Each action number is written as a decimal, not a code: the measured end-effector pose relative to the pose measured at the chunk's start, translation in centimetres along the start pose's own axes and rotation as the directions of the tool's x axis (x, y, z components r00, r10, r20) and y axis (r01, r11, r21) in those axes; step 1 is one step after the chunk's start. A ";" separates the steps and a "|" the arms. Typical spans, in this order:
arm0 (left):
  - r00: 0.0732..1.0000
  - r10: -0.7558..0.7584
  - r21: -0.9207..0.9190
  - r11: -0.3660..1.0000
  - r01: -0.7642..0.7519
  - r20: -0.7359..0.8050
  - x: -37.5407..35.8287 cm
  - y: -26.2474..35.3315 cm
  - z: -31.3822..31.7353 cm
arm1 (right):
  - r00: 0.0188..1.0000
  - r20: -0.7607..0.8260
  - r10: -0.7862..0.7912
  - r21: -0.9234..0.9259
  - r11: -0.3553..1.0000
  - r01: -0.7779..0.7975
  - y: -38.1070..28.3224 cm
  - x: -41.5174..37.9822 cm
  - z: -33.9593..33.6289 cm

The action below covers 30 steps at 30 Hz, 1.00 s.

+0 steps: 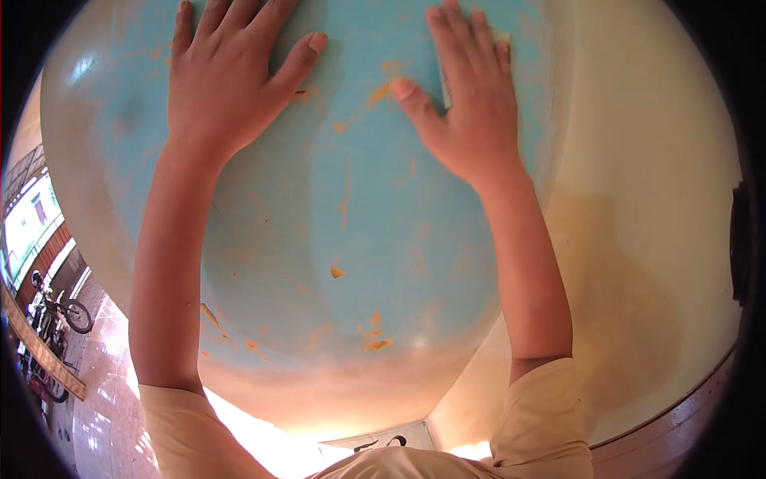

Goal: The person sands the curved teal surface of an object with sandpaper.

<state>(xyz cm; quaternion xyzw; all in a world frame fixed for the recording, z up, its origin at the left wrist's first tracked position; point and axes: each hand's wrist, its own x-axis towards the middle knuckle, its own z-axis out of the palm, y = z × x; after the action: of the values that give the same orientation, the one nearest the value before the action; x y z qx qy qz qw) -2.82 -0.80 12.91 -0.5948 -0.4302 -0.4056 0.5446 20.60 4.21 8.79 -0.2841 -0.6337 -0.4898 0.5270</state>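
A large curved surface [263, 263], pale blue-green with worn orange patches and small chips, fills the middle of the head view. Flat against its upper left part lies my left hand [227, 80], fingers spread, with nothing visible in it. My right hand [471, 96] is at the upper right of the blue area, fingers stretched out over a thin pale piece [446, 84], whose edges show beside the thumb and fingertips. Most of that piece is hidden under the hand, and its material cannot be made out.
A cream wall [654, 239] stands on the right, carrying a soft shadow. At the lower left are a parked motorcycle [76, 315], a wooden bar [48, 355] and a sunlit paved floor [104, 399]. A dark object [740, 243] sits at the right edge.
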 end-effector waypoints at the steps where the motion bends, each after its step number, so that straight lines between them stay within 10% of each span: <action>1: 1.000 0.006 -0.003 1.000 -0.006 -0.009 -0.1 0.0 0.0 | 1.000 0.005 -0.001 0.000 1.000 0.001 -0.8 -0.9 -0.3; 15: 1.000 0.013 -0.002 1.000 -0.013 -0.016 0.0 -0.3 0.3 | 0.980 0.190 -0.065 0.000 0.998 0.066 0.2 -0.4 -2.2; 30: 1.000 0.000 0.011 1.000 0.000 -0.005 0.0 0.1 -0.1 | 0.998 -0.042 -0.038 0.069 0.997 0.040 0.2 -1.1 -0.2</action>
<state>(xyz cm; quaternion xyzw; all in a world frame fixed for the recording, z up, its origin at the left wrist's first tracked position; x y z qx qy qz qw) -2.72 -0.89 12.84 -0.5907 -0.4311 -0.4046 0.5491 21.18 4.26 7.80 -0.2429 -0.6450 -0.4833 0.5398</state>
